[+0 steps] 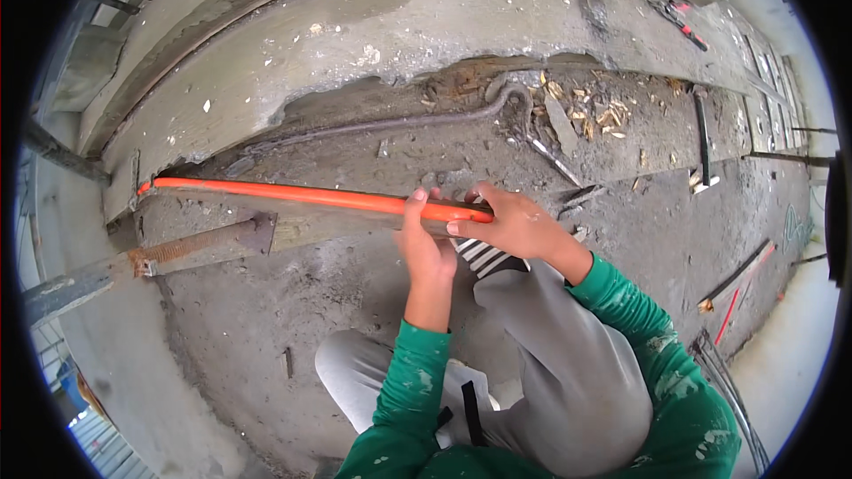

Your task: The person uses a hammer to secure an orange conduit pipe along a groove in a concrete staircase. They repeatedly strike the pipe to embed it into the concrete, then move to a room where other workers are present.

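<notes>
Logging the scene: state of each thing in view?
Long orange bar: held in both hands
Bare left hand: gripping bar
Bare right hand: gripping bar's right end
Brown metal rod: bent, lying on dirt
Black-handled tool: lying down
Red-and-black tool: lying, open or shut unclear
Yellowish wood chips: scattered

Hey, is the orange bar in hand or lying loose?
In hand: the left hand and right hand both hold the orange bar near its right end. Whether its left end rests on anything, I can't tell.
</notes>
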Tool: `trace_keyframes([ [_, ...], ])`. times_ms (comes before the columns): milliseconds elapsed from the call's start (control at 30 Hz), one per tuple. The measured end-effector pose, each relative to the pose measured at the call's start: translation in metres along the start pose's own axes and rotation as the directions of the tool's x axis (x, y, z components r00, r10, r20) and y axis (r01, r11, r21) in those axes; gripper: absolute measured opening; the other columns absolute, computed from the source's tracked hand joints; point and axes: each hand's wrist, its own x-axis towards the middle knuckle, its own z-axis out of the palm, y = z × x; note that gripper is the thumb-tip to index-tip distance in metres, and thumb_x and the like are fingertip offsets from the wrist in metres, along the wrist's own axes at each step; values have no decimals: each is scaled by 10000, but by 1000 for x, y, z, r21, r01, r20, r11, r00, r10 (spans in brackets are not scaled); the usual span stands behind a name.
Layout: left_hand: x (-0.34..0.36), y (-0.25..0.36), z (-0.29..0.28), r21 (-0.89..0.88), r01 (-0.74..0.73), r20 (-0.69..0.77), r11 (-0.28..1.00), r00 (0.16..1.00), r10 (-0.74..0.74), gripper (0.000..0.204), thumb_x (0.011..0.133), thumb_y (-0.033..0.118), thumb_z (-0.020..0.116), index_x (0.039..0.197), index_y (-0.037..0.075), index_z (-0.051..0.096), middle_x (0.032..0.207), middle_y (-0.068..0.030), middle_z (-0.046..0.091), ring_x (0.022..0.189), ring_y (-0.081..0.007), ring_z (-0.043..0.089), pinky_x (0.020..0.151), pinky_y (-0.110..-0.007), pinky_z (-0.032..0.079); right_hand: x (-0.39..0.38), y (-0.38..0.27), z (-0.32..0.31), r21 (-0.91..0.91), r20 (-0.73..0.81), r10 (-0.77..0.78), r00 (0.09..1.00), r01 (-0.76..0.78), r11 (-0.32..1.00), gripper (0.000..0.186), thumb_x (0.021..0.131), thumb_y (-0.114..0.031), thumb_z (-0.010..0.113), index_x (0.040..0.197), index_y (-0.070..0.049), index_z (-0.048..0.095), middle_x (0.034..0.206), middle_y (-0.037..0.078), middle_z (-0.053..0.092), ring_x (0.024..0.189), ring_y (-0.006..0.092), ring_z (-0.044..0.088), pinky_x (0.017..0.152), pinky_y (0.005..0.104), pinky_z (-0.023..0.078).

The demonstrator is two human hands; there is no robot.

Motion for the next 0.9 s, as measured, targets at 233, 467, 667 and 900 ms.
trace_keyframes([
  [233,-29,15,-31,110,-9,-40,994,999,13,334,866,216,724,1113,43,578,1112,-77,598,1116,-247,618,989,-419,507,-26,-13,17,19,214,97,972,-104,994,698,928,-610,614,1255,5,570,1005,285,693,1042,384,682,936,436,500],
  [467,-45,19,-56,60,60,-46,996,997,-58,281,864,133,739,1093,9,634,1067,-80,641,1077,-246,643,976,-418,512,97,82,-16,-583,-345,-373,862,114,804,480,847,-302,783,1228,-52,631,1168,187,600,1077,397,587,896,497,478],
  [667,-69,37,-67,99,51,-29,994,998,-49,383,875,119,697,1183,-41,536,1202,-113,571,1166,-291,603,1006,-452,495,137,95,-31,-761,-217,-330,919,52,647,535,806,-302,801,1264,-102,608,1323,132,454,1298,342,395,1042,541,362],
  [900,-83,46,-70,177,104,-39,979,994,-99,425,866,152,701,1207,-19,512,1213,-105,555,1201,-290,580,1032,-465,478,123,83,-36,-743,173,-279,945,311,593,222,839,-294,739,910,-99,661,879,171,670,914,371,656,896,532,483],
])
